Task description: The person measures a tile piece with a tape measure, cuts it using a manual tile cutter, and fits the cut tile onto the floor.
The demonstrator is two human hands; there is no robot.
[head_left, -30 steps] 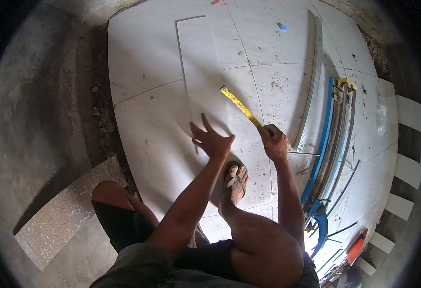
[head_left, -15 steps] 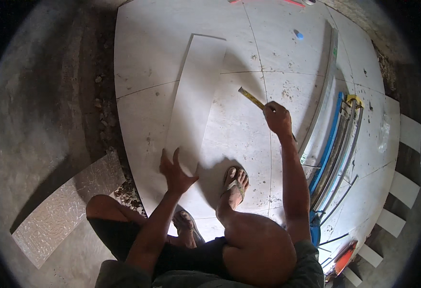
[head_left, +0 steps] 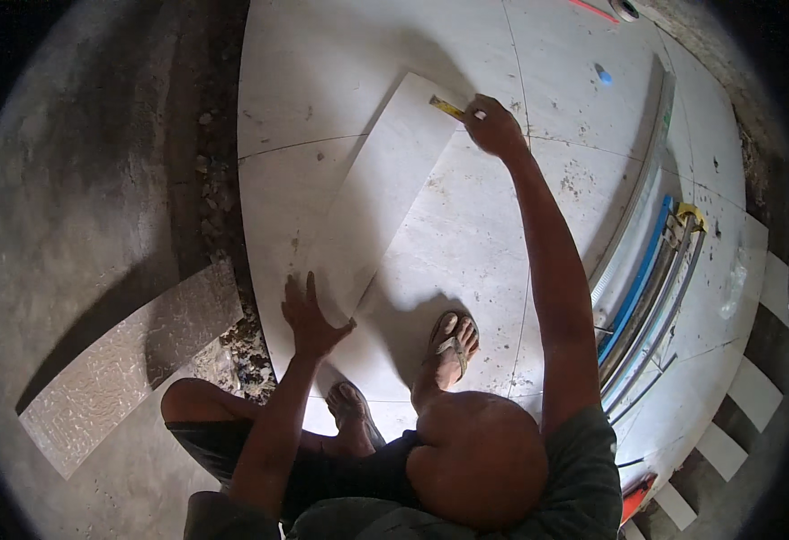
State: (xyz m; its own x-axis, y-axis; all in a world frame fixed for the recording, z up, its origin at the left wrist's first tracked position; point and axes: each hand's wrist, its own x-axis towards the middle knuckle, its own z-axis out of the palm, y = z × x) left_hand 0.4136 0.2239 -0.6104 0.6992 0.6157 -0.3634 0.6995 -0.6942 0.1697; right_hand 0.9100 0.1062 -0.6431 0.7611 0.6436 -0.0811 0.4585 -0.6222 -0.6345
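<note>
A long pale tile strip (head_left: 383,175) lies on the tiled floor, running away from me and tilting to the right. At its near end, my left hand (head_left: 313,319) has its thumb and fingers spread, holding nothing; whether it presses on the strip I cannot tell. My right hand (head_left: 493,126) reaches out to the strip's far right corner, its fingers closed on a tape measure. A short length of yellow tape measure blade (head_left: 446,107) sticks out to the left over the strip's far end. The tape's case is mostly hidden in my fist.
On the right lie a metal straightedge (head_left: 637,180) and a blue tile cutter (head_left: 639,274) with metal rails. A textured tile piece (head_left: 133,364) rests at the left beyond the rubble-strewn floor edge (head_left: 217,216). My sandalled feet (head_left: 453,346) are near the strip. A small blue object (head_left: 603,75) sits far right.
My right hand has moved away from me and leftward with the tape measure, bringing its blade over the strip's far end. The strip appears more slanted. My left hand stays near the close end.
</note>
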